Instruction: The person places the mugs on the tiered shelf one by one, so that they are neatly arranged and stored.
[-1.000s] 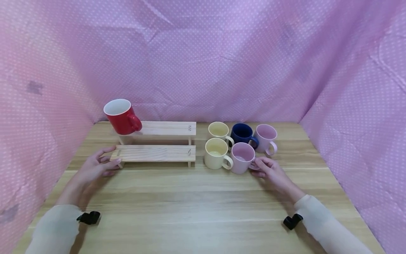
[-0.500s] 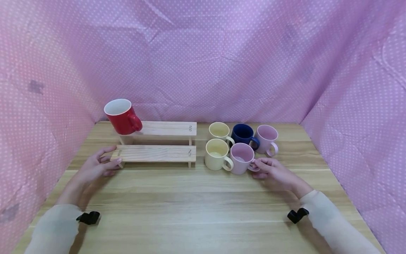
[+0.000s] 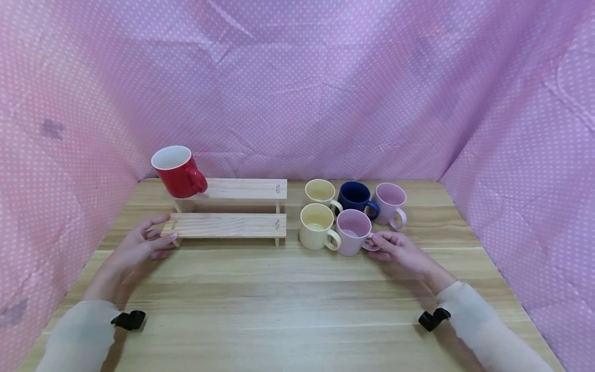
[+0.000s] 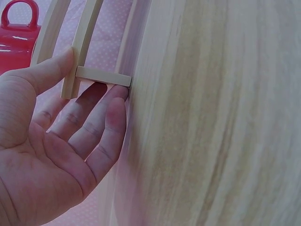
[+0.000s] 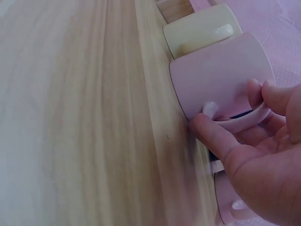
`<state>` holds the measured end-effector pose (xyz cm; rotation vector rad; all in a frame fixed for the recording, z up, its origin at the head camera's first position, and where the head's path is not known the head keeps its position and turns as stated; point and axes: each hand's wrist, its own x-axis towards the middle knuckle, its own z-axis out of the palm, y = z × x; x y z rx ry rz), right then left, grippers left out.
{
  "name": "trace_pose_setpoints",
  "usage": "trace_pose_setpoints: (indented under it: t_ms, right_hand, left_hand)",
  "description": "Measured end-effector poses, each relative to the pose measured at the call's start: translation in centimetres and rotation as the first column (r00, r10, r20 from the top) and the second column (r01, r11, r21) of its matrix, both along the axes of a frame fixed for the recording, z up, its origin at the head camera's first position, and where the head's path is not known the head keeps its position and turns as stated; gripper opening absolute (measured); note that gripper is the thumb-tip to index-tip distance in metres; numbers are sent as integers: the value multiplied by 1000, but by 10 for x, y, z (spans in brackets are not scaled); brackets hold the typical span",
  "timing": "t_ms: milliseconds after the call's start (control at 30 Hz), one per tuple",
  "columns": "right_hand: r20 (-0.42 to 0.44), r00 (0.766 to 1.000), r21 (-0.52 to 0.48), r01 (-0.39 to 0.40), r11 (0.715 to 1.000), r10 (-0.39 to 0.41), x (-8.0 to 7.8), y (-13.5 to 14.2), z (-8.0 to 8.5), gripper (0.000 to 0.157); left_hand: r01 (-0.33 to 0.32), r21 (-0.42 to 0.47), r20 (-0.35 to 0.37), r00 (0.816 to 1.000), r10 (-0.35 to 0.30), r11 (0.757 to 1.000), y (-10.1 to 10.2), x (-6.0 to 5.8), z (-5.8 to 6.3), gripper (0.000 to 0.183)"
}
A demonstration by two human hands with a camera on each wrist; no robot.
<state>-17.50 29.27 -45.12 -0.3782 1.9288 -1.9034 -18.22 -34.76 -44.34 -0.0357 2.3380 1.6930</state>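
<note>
At the left end of the two-tier wooden rack, my left hand (image 3: 137,245) holds the lower shelf (image 3: 228,225). Its thumb lies over the board's end in the left wrist view, and the other fingers curl about the short leg (image 4: 104,76). My right hand (image 3: 402,254) pinches the handle of the front pink mug (image 3: 347,243) between thumb and fingers. That mug stands upright on the table, right beside the front yellow mug (image 3: 312,236). A red mug (image 3: 175,181) with a white inside stands at the left end of the upper shelf (image 3: 246,188).
Behind the front mugs stand another yellow mug (image 3: 319,190), a dark blue mug (image 3: 353,194) and a second pink mug (image 3: 389,195). Pink dotted cloth (image 3: 297,93) surrounds the wooden table (image 3: 279,310) at the back and sides.
The front pink mug has shifted slightly left, closer to the front yellow mug, with my right hand on its handle. My right wrist has turned a little. My left hand stays put.
</note>
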Motion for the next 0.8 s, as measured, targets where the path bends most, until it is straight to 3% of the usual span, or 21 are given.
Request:
trace_pose_setpoints:
  t_ms: [433,633,800]
  right_hand:
    - [-10,994,-3,105,994,-105,8,-1,5,37]
    - [-49,996,-109,75,991,-80,8,4,31,28]
    - [-75,996,-158,42,987,-55,6,6,60,29]
  left_hand:
    - [14,-27,-9,1000,-14,1000,0,-1,-1,83]
    - [9,-35,-7,1000,-9,999,-1,0,-2,83]
    - [14,-22,-19,1000,-15,1000,-1,0,-1,81]
